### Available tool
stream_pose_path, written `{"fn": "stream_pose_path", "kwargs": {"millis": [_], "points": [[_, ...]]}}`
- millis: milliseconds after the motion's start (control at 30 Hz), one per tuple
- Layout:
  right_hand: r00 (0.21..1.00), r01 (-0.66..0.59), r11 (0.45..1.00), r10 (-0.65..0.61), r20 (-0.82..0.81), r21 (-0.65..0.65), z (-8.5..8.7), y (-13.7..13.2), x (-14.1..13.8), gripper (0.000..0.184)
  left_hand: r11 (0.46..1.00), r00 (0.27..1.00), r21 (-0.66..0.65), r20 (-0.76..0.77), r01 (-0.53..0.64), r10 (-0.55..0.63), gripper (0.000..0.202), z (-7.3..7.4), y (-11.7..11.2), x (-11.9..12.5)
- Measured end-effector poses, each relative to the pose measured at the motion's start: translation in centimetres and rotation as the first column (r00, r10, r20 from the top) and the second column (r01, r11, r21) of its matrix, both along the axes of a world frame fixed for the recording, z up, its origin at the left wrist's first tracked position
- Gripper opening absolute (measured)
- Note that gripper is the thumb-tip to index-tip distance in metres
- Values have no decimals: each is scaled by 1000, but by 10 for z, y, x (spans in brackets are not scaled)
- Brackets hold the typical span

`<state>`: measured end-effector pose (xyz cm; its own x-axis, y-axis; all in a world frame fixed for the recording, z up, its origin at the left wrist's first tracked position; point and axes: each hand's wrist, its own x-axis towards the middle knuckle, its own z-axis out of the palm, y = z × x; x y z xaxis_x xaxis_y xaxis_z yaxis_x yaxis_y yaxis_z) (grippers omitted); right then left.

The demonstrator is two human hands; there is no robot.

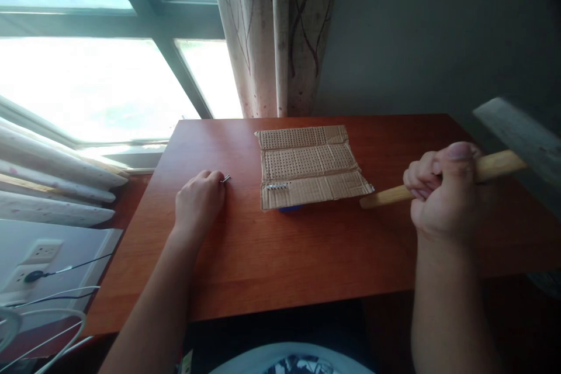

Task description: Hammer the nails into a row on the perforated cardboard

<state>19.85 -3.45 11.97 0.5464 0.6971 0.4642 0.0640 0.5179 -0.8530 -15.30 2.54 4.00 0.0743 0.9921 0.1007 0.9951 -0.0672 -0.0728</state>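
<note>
My right hand (445, 190) is wrapped round the wooden handle of a hammer (499, 165), raised over the right side of the table. The hammer's grey head is blurred and partly cut off at the right edge. A creased sheet of cardboard (311, 158), punched with rows of small holes, lies near the middle of the table. Several shiny metal pieces (277, 186) sit in a short row at its lower left. Left of the cardboard, my left hand (199, 201) is closed at the tabletop, with small metal pins (225, 178) poking out by its fingertips.
The brown wooden table (307, 257) spans the view. Something blue (290, 208) shows under the cardboard's front edge. Curtains (280, 35) and a window (79, 82) stand behind and to the left. Wall sockets (44, 251) with cables are at lower left.
</note>
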Motion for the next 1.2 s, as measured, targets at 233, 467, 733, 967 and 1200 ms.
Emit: {"fn": "stream_pose_path", "kwargs": {"millis": [233, 467, 733, 967, 1200], "points": [[1000, 5, 1000, -5, -8, 7, -1, 0, 2, 46, 994, 990, 111, 138, -9, -6, 26, 1, -1, 0], [1000, -6, 1000, 6, 10, 10, -1, -1, 1, 43, 977, 546, 215, 819, -13, -173, 17, 5, 0, 3], [1000, 6, 1000, -6, 0, 10, -1, -2, -1, 42, 936, 219, 301, 916, 181, -337, 11, 45, -22, 68], [1000, 11, 1000, -11, -10, 9, -1, -3, -1, 38, 875, 375, 397, 793, 278, -480, 2, 38, -19, 90], [1000, 17, 1000, -17, -10, -12, 0, -4, 0, 41, 868, 424, 398, 760, 297, -494, 4, 32, -18, 90]]}}
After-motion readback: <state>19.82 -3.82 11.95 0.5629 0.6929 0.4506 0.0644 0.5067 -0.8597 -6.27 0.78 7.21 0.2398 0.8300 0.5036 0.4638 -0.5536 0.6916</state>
